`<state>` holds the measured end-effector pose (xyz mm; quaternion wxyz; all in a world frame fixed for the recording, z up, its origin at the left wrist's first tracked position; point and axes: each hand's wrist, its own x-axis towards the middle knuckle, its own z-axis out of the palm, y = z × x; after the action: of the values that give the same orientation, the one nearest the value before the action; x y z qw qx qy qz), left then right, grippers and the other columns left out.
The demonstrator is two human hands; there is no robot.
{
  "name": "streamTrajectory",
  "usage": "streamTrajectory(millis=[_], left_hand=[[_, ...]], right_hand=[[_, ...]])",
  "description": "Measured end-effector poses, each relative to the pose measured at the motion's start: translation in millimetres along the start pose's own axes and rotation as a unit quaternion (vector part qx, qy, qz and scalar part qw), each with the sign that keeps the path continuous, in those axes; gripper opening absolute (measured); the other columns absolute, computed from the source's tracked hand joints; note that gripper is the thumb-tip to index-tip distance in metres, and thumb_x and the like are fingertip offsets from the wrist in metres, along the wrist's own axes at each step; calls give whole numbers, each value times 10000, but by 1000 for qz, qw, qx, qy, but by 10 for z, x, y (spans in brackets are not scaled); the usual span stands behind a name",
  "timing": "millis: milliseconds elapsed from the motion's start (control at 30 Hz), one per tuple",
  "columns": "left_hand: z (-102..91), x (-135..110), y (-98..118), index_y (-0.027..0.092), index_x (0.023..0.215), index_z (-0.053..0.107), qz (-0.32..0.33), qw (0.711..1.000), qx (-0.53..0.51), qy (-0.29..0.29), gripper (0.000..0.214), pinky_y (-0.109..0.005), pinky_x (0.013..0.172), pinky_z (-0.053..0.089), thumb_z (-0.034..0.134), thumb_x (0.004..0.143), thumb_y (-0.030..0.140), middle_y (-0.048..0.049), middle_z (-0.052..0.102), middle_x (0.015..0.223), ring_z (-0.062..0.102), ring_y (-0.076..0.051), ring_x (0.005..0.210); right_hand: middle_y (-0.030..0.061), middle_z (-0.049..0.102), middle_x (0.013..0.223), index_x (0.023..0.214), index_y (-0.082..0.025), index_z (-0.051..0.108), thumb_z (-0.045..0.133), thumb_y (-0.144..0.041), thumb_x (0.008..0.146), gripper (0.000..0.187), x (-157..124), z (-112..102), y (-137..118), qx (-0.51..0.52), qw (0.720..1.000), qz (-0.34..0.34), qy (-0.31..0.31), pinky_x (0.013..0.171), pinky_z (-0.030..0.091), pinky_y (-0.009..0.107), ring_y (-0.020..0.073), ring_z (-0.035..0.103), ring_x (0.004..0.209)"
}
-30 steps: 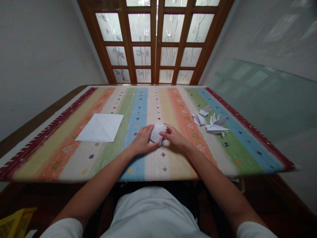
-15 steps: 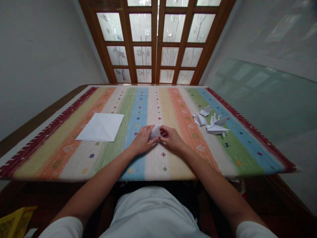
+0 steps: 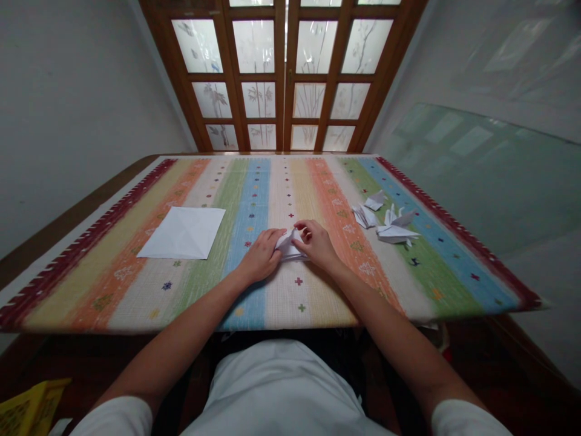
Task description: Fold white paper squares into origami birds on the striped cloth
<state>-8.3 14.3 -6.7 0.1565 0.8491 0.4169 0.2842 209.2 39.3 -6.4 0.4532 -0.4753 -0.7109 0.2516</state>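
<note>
A small folded white paper lies between my hands at the middle of the table, with a flap standing up from it. My left hand holds its left side, fingers over the edge and thumb in front. My right hand pinches the raised flap between thumb and index finger. Left of them a white paper square with crease lines lies flat. On the right sit several folded paper cranes, the nearest crane having its wings spread.
A striped tablecloth covers the table. Beyond its far edge stand wooden doors with glass panes. A glass panel leans along the right wall. On the floor at lower left is a yellow plastic basket.
My right hand has moved slightly up and now lifts a flap of the folded paper. More of the paper's lower layers show between my hands. The view has shifted slightly.
</note>
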Motion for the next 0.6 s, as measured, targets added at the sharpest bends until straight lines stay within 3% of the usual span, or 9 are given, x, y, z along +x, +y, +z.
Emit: streamTrajectory(millis=[133,267,467,600], left_hand=[[5,-5,7,135,1513,521,4,1000,7,-3,672,-559,1259,425,507,845,60,-181,599,1481,544,-312,1393],[-6,-6,29,158,1505,531,5,1000,12,-3,689,-554,1220,461,558,824,58,-169,608,1436,557,-318,1354],[-4,-6,52,188,1497,555,6,999,18,28,445,-554,1138,511,536,1059,265,-158,626,1339,582,-317,1275],[13,-9,26,203,1484,569,1,999,9,49,396,-519,1113,524,447,1110,258,-141,632,1298,603,-290,1241]], right_hand=[[13,678,899,978,-227,644,757,-242,752,254,2,14,0,48,997,58,-37,691,494,307,168,596,730],[-35,616,777,931,-233,621,753,-237,723,246,-3,12,-34,75,994,67,-52,662,450,285,155,554,680],[-48,595,745,882,-233,599,691,-164,747,177,-24,44,-65,54,995,28,-74,664,408,277,146,521,665],[-28,612,782,830,-223,597,688,-151,785,125,-36,64,-63,42,995,-10,-91,683,410,284,148,523,689]])
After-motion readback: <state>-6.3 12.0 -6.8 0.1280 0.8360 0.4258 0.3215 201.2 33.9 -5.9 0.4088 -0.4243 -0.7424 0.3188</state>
